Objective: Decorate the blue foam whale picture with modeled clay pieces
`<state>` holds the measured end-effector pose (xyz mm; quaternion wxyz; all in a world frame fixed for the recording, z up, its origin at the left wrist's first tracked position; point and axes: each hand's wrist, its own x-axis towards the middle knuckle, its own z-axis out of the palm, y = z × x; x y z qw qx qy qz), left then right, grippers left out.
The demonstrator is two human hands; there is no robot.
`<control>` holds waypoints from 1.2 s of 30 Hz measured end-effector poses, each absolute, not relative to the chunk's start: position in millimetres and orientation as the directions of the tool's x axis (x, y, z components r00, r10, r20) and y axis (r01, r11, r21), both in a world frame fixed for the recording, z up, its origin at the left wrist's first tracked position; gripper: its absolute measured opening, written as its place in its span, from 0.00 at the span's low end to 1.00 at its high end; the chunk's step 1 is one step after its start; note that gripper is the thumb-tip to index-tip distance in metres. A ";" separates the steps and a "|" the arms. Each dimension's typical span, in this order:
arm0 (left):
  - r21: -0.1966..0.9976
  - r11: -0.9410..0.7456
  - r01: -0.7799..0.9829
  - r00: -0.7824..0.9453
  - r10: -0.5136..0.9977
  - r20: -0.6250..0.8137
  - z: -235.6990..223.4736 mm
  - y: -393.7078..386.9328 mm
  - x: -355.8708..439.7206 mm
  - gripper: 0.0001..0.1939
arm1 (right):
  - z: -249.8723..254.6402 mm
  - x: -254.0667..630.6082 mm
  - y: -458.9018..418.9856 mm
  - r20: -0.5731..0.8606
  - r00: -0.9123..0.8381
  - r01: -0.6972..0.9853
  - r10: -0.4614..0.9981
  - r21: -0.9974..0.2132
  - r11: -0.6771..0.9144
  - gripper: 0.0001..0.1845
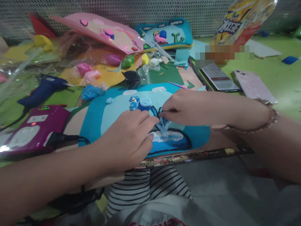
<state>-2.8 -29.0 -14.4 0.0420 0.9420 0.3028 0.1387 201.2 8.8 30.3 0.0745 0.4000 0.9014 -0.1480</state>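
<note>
A blue paper picture [94,116] lies in front of me, decorated with modelling clay. It bears a small blue snail figure [145,103], white clouds [130,92] and a black-outlined blue shape [154,111] above a white-and-blue form edged in black [174,141]. My left hand [129,135] rests on the picture, index finger stretched to the outlined shape, thumb apart from it. At the same shape, my right hand [178,106] has its thumb and fingers pinched together from the right. Whatever sits between those fingertips is too small to make out.
Left are a blue glue gun [44,89] and a purple power socket box [37,128] with a plug. Bagged clay [90,92] and a black clay packet [132,78] sit behind the picture. Two phones [219,77] lie right, near a yellow snack bag [235,28]. Finished pillow-shaped pieces [185,31] stand behind.
</note>
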 end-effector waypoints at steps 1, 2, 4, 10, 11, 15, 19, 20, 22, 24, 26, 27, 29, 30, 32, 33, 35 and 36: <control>0.162 -0.812 0.561 0.777 0.584 0.234 -14.2 -29.2 -2.8 0.19 | 30.3 201.5 9.1 -0.254 -0.667 0.745 0.700 -0.208 0.634 0.19; 0.162 -0.811 0.562 0.778 0.585 0.230 -14.1 -29.2 -2.9 0.19 | 30.3 201.8 9.5 -0.256 -0.663 0.749 0.703 -0.208 0.630 0.19; 0.161 -0.809 0.566 0.779 0.588 0.218 -14.0 -29.2 -3.1 0.19 | 30.5 202.8 10.5 -0.257 -0.643 0.766 0.721 -0.197 0.612 0.19; 0.147 -0.818 0.556 0.780 0.575 0.247 -15.0 -28.5 -3.5 0.19 | 32.8 209.7 18.3 -0.206 -0.586 0.811 0.784 -0.137 0.569 0.21; 0.143 -0.824 0.549 0.782 0.566 0.260 -14.8 -28.6 -3.4 0.19 | 32.9 211.2 20.3 -0.209 -0.584 0.811 0.784 -0.136 0.568 0.22; 0.129 -0.862 0.491 0.798 0.504 0.330 -13.2 -29.6 -3.2 0.19 | 33.4 215.7 26.7 -0.233 -0.598 0.802 0.767 -0.150 0.579 0.22; 0.116 -0.898 0.425 0.818 0.436 0.376 -13.2 -31.7 -4.3 0.18 | 35.6 215.5 28.0 -0.230 -0.604 0.797 0.763 -0.152 0.585 0.21; 0.105 -0.907 0.407 0.825 0.414 0.385 -14.0 -32.4 -4.8 0.18 | 36.4 215.0 27.6 -0.231 -0.606 0.795 0.761 -0.153 0.587 0.21; 0.074 -0.931 0.358 0.846 0.357 0.396 -16.7 -34.0 -5.8 0.17 | 37.9 214.0 25.9 -0.246 -0.615 0.788 0.749 -0.162 0.594 0.21; 0.042 -0.951 0.307 0.867 0.298 0.399 -19.6 -35.7 -6.5 0.17 | 39.0 213.4 23.5 -0.277 -0.642 0.766 0.715 -0.198 0.611 0.21; 0.011 -0.961 0.276 0.879 0.257 0.402 -21.3 -37.1 -6.6 0.18 | 39.3 213.3 20.9 -0.308 -0.679 0.734 0.667 -0.256 0.629 0.19; -0.003 -0.963 0.271 0.880 0.246 0.407 -21.3 -37.6 -6.5 0.18 | 39.2 213.4 19.8 -0.316 -0.694 0.719 0.647 -0.283 0.634 0.19; -0.027 -0.965 0.261 0.887 0.229 0.402 -19.6 -38.2 -6.1 0.18 | 38.6 213.6 18.1 -0.319 -0.717 0.697 0.620 -0.319 0.642 0.18; -0.036 -0.967 0.254 0.891 0.219 0.398 -18.0 -38.3 -5.9 0.18 | 38.4 213.7 17.6 -0.315 -0.722 0.692 0.616 -0.326 0.644 0.18; -0.047 -0.968 0.245 0.900 0.209 0.383 -14.8 -38.4 -5.7 0.18 | 38.2 213.3 16.8 -0.306 -0.730 0.683 0.611 -0.331 0.651 0.18; -0.050 -0.969 0.244 0.902 0.208 0.378 -13.6 -38.3 -5.7 0.18 | 38.3 212.8 16.5 -0.301 -0.734 0.679 0.609 -0.331 0.655 0.18; -0.053 -0.966 0.251 0.903 0.214 0.372 -12.2 -38.3 -5.6 0.17 | 38.9 210.9 15.3 -0.291 -0.743 0.670 0.603 -0.331 0.665 0.18; -0.055 -0.965 0.256 0.900 0.217 0.379 -12.1 -38.3 -5.6 0.17 | 39.2 209.5 14.5 -0.286 -0.748 0.663 0.598 -0.332 0.671 0.19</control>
